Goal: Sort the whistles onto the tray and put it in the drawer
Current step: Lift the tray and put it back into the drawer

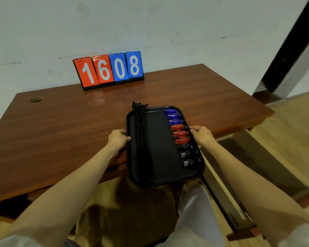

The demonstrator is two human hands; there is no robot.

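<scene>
A black tray [161, 150] sticks out past the front edge of the wooden table [61, 125]. Along its right side lie three blue whistles [173, 115], three red whistles [180, 134] and three black whistles [187, 155] in a column. A bundle of black lanyards [141, 132] runs down the tray's left part. My left hand [117, 139] grips the tray's left rim. My right hand [202, 135] grips its right rim, beside the red whistles.
A flip scoreboard [108, 69] reading 1608 stands at the table's back against the wall. An open drawer [227, 184] extends from under the table at the right, over a wooden floor. A cable hole [35, 100] is at the table's left.
</scene>
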